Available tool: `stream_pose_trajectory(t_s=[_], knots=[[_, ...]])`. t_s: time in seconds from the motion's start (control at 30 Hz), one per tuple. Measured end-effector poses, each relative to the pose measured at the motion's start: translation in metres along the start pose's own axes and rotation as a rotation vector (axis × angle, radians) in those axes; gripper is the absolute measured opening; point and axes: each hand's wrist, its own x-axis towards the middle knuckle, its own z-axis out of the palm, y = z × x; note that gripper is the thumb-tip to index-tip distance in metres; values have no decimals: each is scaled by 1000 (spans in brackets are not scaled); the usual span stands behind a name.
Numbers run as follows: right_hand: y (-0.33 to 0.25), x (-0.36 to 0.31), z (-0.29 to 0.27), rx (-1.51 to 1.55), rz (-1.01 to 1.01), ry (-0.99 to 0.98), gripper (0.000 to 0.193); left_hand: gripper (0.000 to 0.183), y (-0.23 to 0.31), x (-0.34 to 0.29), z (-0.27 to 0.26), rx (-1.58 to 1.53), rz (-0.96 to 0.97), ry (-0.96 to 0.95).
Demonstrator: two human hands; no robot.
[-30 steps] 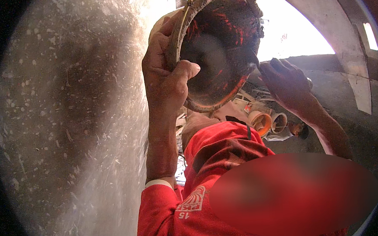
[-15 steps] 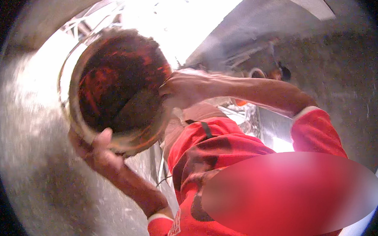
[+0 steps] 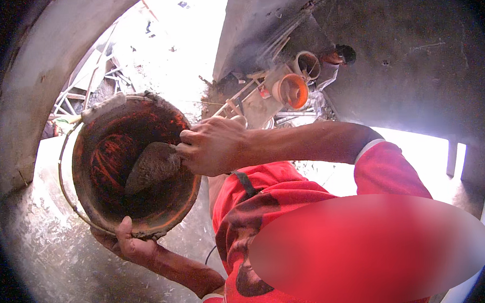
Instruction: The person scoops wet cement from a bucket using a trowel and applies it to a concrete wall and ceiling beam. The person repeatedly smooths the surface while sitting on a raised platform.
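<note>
1. Left hand [image 3: 129, 246] grips the bucket's lower rim — thumb over the edge, fingers hidden behind.
2. Bucket [image 3: 104, 158], mortar-crusted, sits held up, its mouth facing the camera.
3. Trowel [image 3: 153, 167] has its blade inside the bucket.
4. Right hand [image 3: 212, 146] — fingers curled closed around the trowel's handle — is at the bucket's right rim.

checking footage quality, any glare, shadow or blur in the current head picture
Head view: glare bleaches the top, left of centre; head view: shadow darkens the inside of the bucket around the trowel; head view: a smooth blurred oval hides part of the red shirt.
</note>
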Motion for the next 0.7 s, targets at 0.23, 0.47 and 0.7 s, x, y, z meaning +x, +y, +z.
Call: stream_pose_trajectory(t_s=[0.23,0.47,0.7], knots=[[10,9,-62,-37,66,-336,18,79,-17,5,3,-56,-41,-170],[10,13,-107,-569,116,-357,23,62,-14,-11,10,-235,29,-247],[-21,42,-74,-290,38,-565,21,38,-2,-19,-3,-195,105,-202]])
